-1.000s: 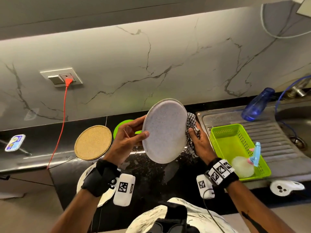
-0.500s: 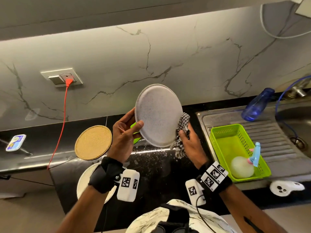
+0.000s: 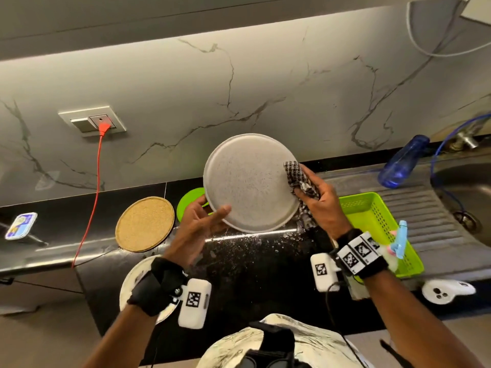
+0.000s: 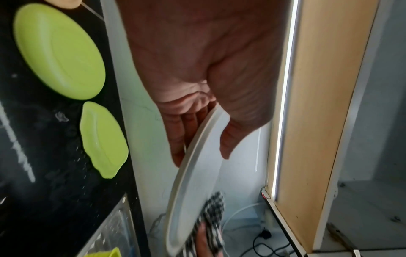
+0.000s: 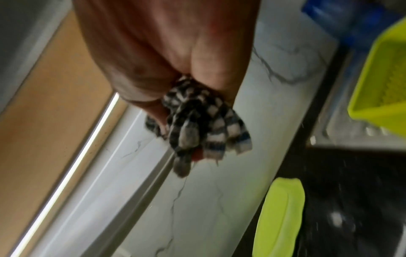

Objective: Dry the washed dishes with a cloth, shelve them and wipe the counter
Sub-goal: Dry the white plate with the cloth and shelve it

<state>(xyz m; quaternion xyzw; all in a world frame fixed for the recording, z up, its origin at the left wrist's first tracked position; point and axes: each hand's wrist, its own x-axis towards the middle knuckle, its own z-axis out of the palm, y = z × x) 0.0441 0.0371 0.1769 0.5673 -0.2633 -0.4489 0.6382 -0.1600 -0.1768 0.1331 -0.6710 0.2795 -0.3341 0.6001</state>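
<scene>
I hold a round grey speckled plate (image 3: 249, 181) upright in front of the marble wall. My left hand (image 3: 212, 212) grips its lower left rim, thumb on the face and fingers behind, as the left wrist view shows at the plate (image 4: 197, 165) edge. My right hand (image 3: 310, 192) holds a bunched black-and-white checked cloth (image 3: 299, 177) against the plate's right rim. The right wrist view shows that cloth (image 5: 197, 125) crumpled in the right hand (image 5: 164, 52).
On the wet black counter (image 3: 252, 266) lie a cork mat (image 3: 144, 224), a green plate (image 3: 190, 203) and a white plate (image 3: 134, 280). A green basket (image 3: 372, 208) sits on the steel drainboard beside a blue bottle (image 3: 401, 163). A red cable (image 3: 93, 195) hangs from the socket.
The plate has risen and turned more face-on to me. My right hand has slid the cloth from the plate's lower right rim up to its right rim.
</scene>
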